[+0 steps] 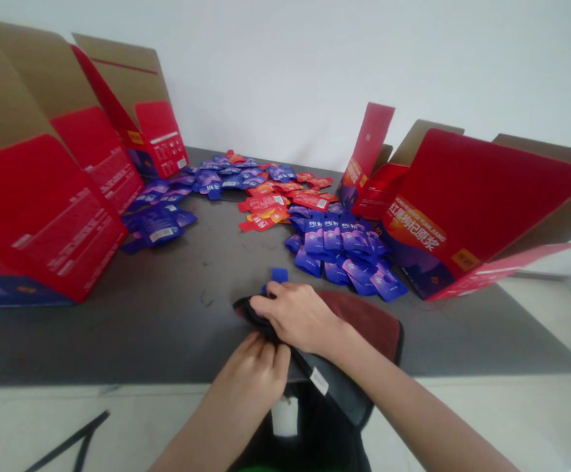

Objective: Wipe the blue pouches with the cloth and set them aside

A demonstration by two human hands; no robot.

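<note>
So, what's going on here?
A person's left hand and right hand are close together, holding the black-edged end of a dark and reddish-brown pouch-like item at the grey table's near side. Beyond, blue packets and red packets lie in loose piles between open red boxes.

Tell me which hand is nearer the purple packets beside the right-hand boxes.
Right. The right hand is in front of the purple packets and toward their left; the left hand is farther away, by the table's near edge.
</note>
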